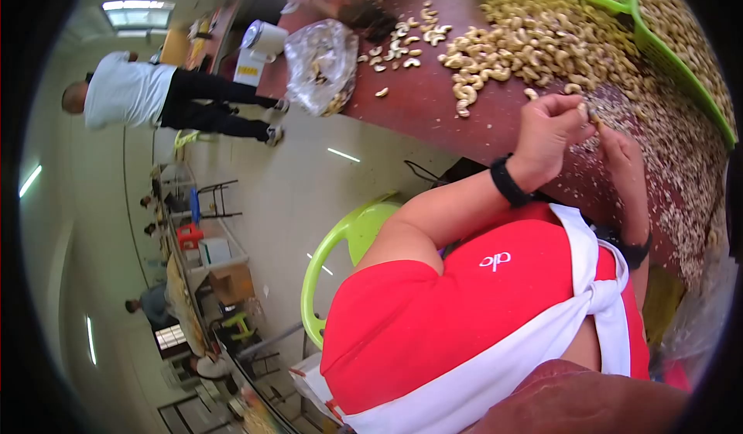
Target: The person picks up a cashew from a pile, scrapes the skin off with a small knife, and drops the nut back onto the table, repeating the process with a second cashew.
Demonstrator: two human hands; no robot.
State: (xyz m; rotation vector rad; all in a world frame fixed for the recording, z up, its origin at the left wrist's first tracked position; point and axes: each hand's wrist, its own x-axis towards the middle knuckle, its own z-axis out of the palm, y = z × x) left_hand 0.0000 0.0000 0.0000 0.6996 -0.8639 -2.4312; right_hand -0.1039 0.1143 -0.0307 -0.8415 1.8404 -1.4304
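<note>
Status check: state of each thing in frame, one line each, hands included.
left hand: closed, pinching a small cashew piece
right hand: fingers curled at the same piece
pale cashew pile: loose on red table
green plastic basket: filled with cashews
clear plastic bag: crumpled, partly filled
green plastic chair: unoccupied

green chair [340, 240], plastic bag [321, 62], walking person [155, 97]
</note>
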